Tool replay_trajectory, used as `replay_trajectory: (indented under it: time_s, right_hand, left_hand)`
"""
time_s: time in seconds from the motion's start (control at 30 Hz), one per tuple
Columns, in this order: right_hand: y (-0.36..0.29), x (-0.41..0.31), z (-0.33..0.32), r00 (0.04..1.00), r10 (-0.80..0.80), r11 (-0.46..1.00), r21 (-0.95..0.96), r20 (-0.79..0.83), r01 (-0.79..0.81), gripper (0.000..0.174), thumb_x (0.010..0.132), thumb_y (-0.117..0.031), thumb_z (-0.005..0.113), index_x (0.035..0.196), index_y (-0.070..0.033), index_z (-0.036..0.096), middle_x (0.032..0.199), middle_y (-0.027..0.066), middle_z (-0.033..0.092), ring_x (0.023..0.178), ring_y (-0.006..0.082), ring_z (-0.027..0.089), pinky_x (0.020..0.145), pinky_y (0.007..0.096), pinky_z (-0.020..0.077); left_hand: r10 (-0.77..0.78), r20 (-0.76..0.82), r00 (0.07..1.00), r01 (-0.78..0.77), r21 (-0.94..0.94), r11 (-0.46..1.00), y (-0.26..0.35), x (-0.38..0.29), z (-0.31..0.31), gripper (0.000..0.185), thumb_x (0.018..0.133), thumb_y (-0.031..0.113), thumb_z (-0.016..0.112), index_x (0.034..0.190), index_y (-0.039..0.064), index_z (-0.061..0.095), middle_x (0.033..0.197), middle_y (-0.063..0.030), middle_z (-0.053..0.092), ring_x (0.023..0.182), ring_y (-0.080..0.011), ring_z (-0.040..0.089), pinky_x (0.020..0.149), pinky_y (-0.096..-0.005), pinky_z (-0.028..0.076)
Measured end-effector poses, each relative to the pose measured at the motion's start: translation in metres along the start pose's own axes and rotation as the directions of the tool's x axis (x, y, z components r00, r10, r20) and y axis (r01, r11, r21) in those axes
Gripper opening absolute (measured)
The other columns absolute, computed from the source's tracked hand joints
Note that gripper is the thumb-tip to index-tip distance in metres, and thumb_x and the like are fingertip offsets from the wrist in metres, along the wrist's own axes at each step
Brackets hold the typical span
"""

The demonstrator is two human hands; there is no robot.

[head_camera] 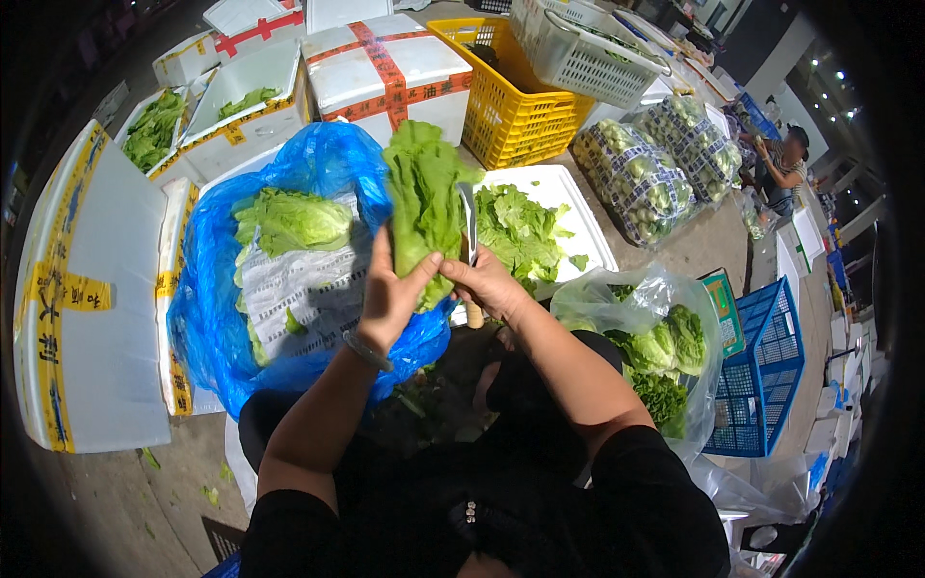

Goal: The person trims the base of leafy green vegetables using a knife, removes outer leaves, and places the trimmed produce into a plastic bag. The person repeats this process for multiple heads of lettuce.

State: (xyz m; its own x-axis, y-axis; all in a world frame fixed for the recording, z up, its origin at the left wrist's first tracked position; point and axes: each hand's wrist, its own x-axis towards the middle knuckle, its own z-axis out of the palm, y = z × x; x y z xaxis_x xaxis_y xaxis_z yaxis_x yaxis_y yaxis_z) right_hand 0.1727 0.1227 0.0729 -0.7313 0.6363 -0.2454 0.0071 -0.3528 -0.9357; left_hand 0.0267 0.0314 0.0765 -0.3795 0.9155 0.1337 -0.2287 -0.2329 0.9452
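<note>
My left hand (pixel 394 289) grips the base of a green leafy lettuce head (pixel 425 199), held upright with its leaves pointing away from me. In my right hand (pixel 491 285) is a knife (pixel 473 315) with a pale wooden handle. Its blade rises along the right side of the lettuce, and my right thumb presses on the lettuce near its base. Left of my hands, another lettuce head (pixel 296 222) lies on a printed paper sheet (pixel 307 289) inside a blue plastic bag (pixel 206 303). Lettuce under the paper is mostly hidden.
A white foam lid (pixel 589 231) bears loose lettuce leaves (pixel 517 227). At right stand a clear bag (pixel 694 404) of lettuce and a blue crate (pixel 759 376). Foam boxes (pixel 390 65), a yellow crate (pixel 531 123) and bagged vegetables (pixel 636 180) stand beyond; a person (pixel 784 170) is far right.
</note>
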Motion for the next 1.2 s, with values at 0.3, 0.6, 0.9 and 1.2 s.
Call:
replay_trajectory:
  time_s: [0.3,0.6,0.9,1.2]
  right_hand:
    - [-0.013,-0.005,-0.024,0.989,0.069,0.971,0.219,0.132,-0.097,0.037,0.085,-0.033,0.073,0.104,-0.003,0.061,0.077,0.0014,0.061,0.047,0.0080,0.048,0.047,0.0242,0.0463]
    - [-0.015,0.010,-0.022,0.840,-0.196,0.981,-0.099,-0.505,0.169,0.039,0.088,-0.031,0.072,0.113,-0.002,0.062,0.092,0.0046,0.061,0.054,0.0106,0.048,0.047,0.0270,0.0416]
    - [-0.023,0.015,-0.027,0.627,-0.673,0.698,-0.619,-0.393,0.360,0.030,0.083,-0.013,0.077,0.106,-0.004,0.061,0.092,0.0003,0.059,0.069,0.0074,0.053,0.055,0.0223,0.0437]
    - [-0.047,0.003,-0.049,0.773,-0.151,0.925,0.188,-0.617,0.331,0.020,0.087,-0.015,0.070,0.099,-0.010,0.055,0.076,-0.0004,0.052,0.054,0.0121,0.046,0.053,0.0288,0.0423]
  left_hand:
    - [-0.119,0.332,0.936,0.204,-0.235,0.950,0.006,-0.003,-0.016,0.081,0.090,0.019,0.068,0.151,0.004,0.017,0.145,-0.0142,0.038,0.135,-0.0231,0.036,0.111,-0.0379,0.032]
    - [0.140,-0.235,0.962,-0.070,0.283,0.957,-0.056,-0.006,-0.018,0.095,0.071,0.013,0.086,0.143,0.000,0.025,0.129,-0.0165,0.050,0.118,-0.0259,0.052,0.098,-0.0361,0.044]
    - [0.281,-0.184,0.942,-0.167,0.471,0.866,-0.072,-0.013,-0.018,0.096,0.068,0.009,0.086,0.143,0.002,0.026,0.131,-0.0195,0.047,0.120,-0.0280,0.050,0.100,-0.0385,0.042]
    - [0.233,-0.101,0.967,-0.174,0.404,0.898,-0.059,-0.013,-0.013,0.094,0.070,0.004,0.082,0.144,0.001,0.025,0.129,-0.0179,0.054,0.116,-0.0240,0.055,0.098,-0.0361,0.045]
